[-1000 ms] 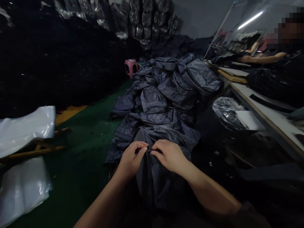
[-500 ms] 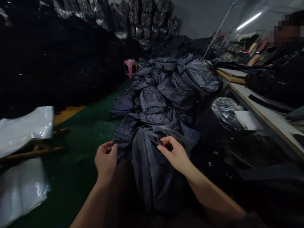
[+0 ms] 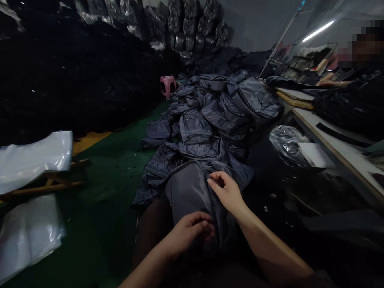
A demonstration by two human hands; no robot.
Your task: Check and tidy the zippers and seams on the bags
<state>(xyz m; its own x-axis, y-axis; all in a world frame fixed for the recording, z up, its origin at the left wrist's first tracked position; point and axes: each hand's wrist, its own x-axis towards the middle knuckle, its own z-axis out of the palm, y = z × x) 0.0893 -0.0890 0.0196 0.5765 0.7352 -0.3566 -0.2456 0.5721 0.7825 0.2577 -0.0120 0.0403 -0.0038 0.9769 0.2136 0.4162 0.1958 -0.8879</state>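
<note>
A dark grey backpack (image 3: 187, 188) lies across the person's lap at the bottom middle, its smooth panel facing up. My right hand (image 3: 226, 191) is at the backpack's right side, thumb and fingertips pinched close on its dark fabric. Low over the front of the same backpack is my left hand (image 3: 195, 230), its fingers curled and slightly apart, with nothing visible in them. A heap of similar grey bags (image 3: 195, 126) stretches away just beyond.
Clear plastic sheets (image 3: 36, 160) rest on a wooden frame at left. A pink stool (image 3: 168, 86) stands behind the heap. At right, a long table (image 3: 339, 140) runs back beside a plastic-lined bin (image 3: 285, 144); a person's arm (image 3: 333, 82) is beyond it.
My left hand has moved right and down, from beside the backpack to over its front. The backpack's panel now lies flatter and faces up. My right hand has shifted slightly right.
</note>
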